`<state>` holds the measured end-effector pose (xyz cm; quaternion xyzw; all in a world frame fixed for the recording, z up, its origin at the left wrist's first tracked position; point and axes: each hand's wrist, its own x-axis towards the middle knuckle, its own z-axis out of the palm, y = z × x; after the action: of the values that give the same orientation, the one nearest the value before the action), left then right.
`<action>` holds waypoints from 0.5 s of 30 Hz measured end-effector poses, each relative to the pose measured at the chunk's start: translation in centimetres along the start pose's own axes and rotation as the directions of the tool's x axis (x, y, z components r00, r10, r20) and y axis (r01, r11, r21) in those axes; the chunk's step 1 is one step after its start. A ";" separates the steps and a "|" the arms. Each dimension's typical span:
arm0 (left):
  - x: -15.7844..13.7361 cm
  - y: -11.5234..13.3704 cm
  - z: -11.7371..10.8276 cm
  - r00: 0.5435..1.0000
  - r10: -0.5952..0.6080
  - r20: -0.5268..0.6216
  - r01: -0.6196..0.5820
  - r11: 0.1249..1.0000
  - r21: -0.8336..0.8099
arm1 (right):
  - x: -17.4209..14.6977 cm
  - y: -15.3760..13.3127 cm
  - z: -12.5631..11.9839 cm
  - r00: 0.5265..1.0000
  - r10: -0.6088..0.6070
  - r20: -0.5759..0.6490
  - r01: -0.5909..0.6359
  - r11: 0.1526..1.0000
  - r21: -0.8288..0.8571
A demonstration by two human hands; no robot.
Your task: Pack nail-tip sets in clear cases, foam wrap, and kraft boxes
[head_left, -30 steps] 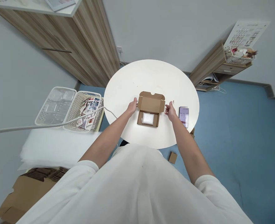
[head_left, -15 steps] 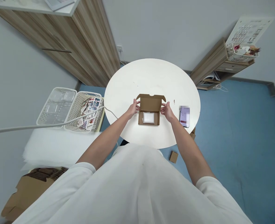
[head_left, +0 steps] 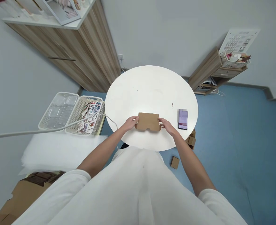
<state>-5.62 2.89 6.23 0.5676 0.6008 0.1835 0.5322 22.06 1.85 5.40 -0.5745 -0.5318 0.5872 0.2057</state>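
Forearms (head_left: 102, 150) converging, left hand (head_left: 130, 123), right hand (head_left: 168, 125) flanking box (head_left: 148, 121) (pinching or spread, cannot tell)

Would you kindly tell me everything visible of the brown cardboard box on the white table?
The small box looks like plain brown cardboard. Its lid is folded over, hiding the inside; the notched front flap and rounded side tabs stick out towards the person. It rests on the table, left hand and right hand touching its ends.
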 end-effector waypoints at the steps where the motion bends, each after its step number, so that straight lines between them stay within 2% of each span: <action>1: -0.3 -0.2 0.4 0.998 0.026 -0.048 -0.022 0.996 0.088 | -0.5 0.1 0.4 0.999 -0.029 -0.044 0.026 0.997 -0.067; 3: -1.0 -0.4 1.2 0.988 0.103 -0.116 -0.069 0.961 0.268 | -1.2 0.3 1.3 0.985 -0.115 -0.130 0.085 0.972 -0.218; 5: -1.5 -0.6 2.0 0.978 0.170 -0.118 -0.105 0.900 0.423 | -1.7 0.4 2.3 0.969 -0.182 -0.165 0.109 0.921 -0.373; 7: -1.8 -0.6 2.8 0.975 0.200 -0.100 -0.118 0.839 0.531 | -2.0 0.5 3.2 0.968 -0.192 -0.164 0.086 0.862 -0.499; 10: -2.1 -0.8 3.7 0.976 0.200 -0.086 -0.106 0.784 0.612 | -1.9 0.9 4.5 0.975 -0.140 -0.175 0.010 0.806 -0.592; 15: -2.3 -1.4 4.6 0.979 0.171 -0.110 -0.066 0.779 0.624 | -2.0 1.5 5.4 0.975 -0.081 -0.209 -0.058 0.810 -0.583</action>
<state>-2.91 -1.30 4.39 0.7303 0.6314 0.0551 0.2549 18.31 -2.42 3.83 -0.6689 -0.6635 0.3251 0.0811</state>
